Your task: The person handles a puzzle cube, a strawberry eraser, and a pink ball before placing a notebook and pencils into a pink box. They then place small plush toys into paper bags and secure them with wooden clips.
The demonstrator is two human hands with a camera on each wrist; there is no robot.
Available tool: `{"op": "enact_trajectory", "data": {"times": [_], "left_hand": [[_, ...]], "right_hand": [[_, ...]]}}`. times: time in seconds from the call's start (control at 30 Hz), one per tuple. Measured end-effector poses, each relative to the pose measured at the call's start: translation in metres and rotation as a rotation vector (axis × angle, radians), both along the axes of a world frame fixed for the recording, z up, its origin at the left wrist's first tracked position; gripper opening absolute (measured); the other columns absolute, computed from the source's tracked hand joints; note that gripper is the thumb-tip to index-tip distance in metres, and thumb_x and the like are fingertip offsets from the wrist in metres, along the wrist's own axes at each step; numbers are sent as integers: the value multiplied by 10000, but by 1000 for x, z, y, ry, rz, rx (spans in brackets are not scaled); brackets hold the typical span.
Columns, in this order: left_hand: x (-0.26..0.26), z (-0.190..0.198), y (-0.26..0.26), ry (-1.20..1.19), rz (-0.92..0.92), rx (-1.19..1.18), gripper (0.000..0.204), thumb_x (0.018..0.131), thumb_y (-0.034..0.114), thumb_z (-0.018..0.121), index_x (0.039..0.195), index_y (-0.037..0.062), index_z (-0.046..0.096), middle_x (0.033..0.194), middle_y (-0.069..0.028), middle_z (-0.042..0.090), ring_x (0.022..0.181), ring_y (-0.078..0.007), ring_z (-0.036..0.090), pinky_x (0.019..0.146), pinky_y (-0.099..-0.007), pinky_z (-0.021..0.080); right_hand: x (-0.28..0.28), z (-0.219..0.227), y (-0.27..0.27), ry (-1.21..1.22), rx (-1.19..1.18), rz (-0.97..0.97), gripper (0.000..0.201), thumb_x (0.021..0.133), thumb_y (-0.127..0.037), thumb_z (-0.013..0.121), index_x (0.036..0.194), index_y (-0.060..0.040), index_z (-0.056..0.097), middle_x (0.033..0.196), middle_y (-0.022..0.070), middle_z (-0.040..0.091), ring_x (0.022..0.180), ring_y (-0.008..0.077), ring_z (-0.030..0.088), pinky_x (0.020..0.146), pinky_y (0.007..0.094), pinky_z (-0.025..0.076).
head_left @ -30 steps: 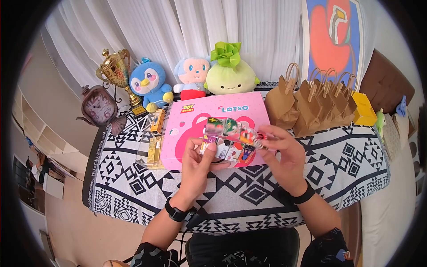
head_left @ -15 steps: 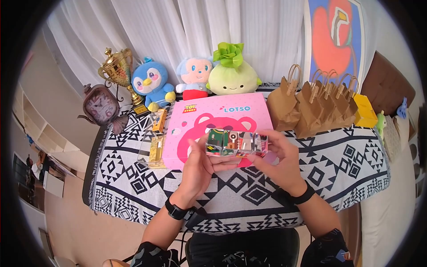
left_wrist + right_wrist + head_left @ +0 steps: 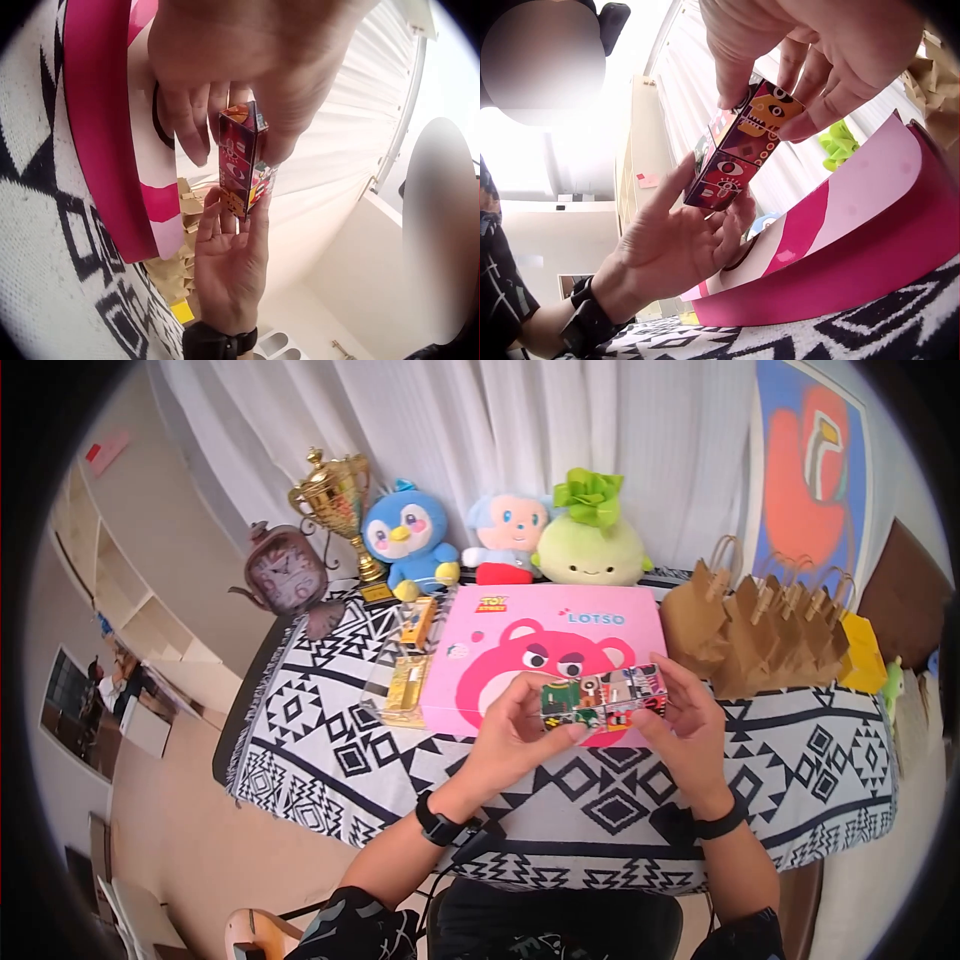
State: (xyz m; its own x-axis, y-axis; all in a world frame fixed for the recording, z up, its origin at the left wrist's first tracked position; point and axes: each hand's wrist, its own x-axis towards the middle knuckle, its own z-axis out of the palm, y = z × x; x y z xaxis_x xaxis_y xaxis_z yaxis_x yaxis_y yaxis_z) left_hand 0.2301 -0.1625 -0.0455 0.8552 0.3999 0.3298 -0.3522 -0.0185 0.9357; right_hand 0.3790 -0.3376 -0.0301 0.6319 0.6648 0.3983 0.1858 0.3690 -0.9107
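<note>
A folding picture cube (image 3: 603, 696), a block of joined small cubes with bright printed drawings, is held above the pink box lid. My left hand (image 3: 513, 732) pinches its left end, thumb along the near edge. The right end is gripped by my right hand (image 3: 692, 732), with the thumb in front and fingers behind. In the left wrist view the folding cube (image 3: 236, 161) shows a purple and red face between both hands. From the right wrist, the folding cube (image 3: 739, 154) shows eye and mouth drawings. Beneath lies the pink Lotso box (image 3: 560, 610) with a bear's face.
Clear packs (image 3: 405, 690) with yellow contents lie left of the box. Behind stand a clock (image 3: 285, 570), a trophy (image 3: 338, 510) and three plush toys, including a blue penguin (image 3: 408, 540). Several paper bags (image 3: 755, 635) and a yellow box (image 3: 862, 650) stand right on the patterned cloth (image 3: 330, 730).
The folding cube has gone from two spread rows to a compact oblong block, turned to other faces. Its held position has shifted right in the head view, as has the whole scene.
</note>
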Motion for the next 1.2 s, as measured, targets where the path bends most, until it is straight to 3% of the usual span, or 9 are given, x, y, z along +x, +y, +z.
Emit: {"op": "enact_trajectory", "data": {"times": [0.13, 0.3, 0.37, 0.5, 0.67, 0.8, 0.9, 1.07, 1.2], "left_hand": [[-6, 14, -2, 152, 1, 216, 549, 920, 7, 789, 1413, 4, 546, 1256, -52, 672, 1135, -106, 627, 975, -261, 514], [-4, 9, 6, 93, -36, 94, 547, 941, 58, 783, 1430, -14, 549, 1262, -52, 685, 1094, -97, 635, 908, -254, 526], [-13, 21, 13, 159, 55, -167, 518, 976, 99, 750, 1443, 2, 547, 1243, -48, 696, 1084, -91, 641, 889, -253, 529], [-26, 41, 52, -17, 370, -145, 396, 991, 132, 738, 1322, -4, 567, 1144, -54, 724, 985, -98, 677, 878, -245, 528], [-62, 62, 129, 263, 656, 123, 490, 959, 259, 790, 1266, -58, 578, 987, -78, 753, 868, -90, 683, 787, -240, 523], [-61, 34, 194, 564, 781, 357, 514, 930, 307, 812, 1191, -95, 628, 969, -96, 749, 836, -116, 703, 751, -253, 560], [-49, 22, 209, 727, 681, 382, 494, 915, 312, 822, 1117, -112, 669, 968, -118, 745, 813, -149, 725, 717, -268, 601], [-23, 25, 215, 924, 728, 560, 452, 858, 329, 802, 847, -121, 774, 770, -145, 752, 624, -196, 753, 623, -281, 617], [-9, 26, 223, 998, 685, 597, 450, 866, 308, 794, 851, -140, 759, 775, -149, 747, 634, -200, 748, 618, -311, 639]], "right_hand": [[1, -5, -2, 25, 45, -2, 632, 907, -109, 838, 1439, 32, 527, 1304, 154, 673, 1161, 171, 665, 980, 310, 553], [7, -9, -2, 28, 130, 108, 593, 993, -276, 756, 1441, 31, 518, 1344, 153, 650, 1196, 210, 655, 1014, 345, 532], [5, -3, -1, 35, 128, 116, 551, 1009, -278, 734, 1422, 33, 544, 1328, 146, 660, 1206, 221, 651, 1030, 349, 513], [8, -8, 2, -110, -8, -1, 446, 988, -227, 744, 1338, 19, 619, 1315, 151, 676, 1212, 234, 651, 1022, 357, 514], [3, -7, 3, -503, -116, -187, 293, 920, -191, 789, 1126, -1, 706, 1285, 195, 686, 1171, 336, 680, 992, 405, 527], [0, -11, 4, -569, -106, -211, 286, 900, -194, 807, 1084, 5, 714, 1261, 204, 689, 1149, 368, 684, 977, 421, 533], [0, -13, 4, -596, -112, -217, 294, 897, -213, 814, 1065, 8, 718, 1256, 203, 691, 1140, 376, 685, 965, 429, 538], [1, -16, 5, -619, -105, -221, 289, 881, -213, 825, 1035, 10, 724, 1228, 200, 701, 1099, 377, 692, 940, 428, 547], [1, -17, 5, -620, -78, -219, 274, 868, -208, 833, 1010, 4, 733, 1208, 196, 710, 1071, 371, 696, 924, 426, 551]]}}
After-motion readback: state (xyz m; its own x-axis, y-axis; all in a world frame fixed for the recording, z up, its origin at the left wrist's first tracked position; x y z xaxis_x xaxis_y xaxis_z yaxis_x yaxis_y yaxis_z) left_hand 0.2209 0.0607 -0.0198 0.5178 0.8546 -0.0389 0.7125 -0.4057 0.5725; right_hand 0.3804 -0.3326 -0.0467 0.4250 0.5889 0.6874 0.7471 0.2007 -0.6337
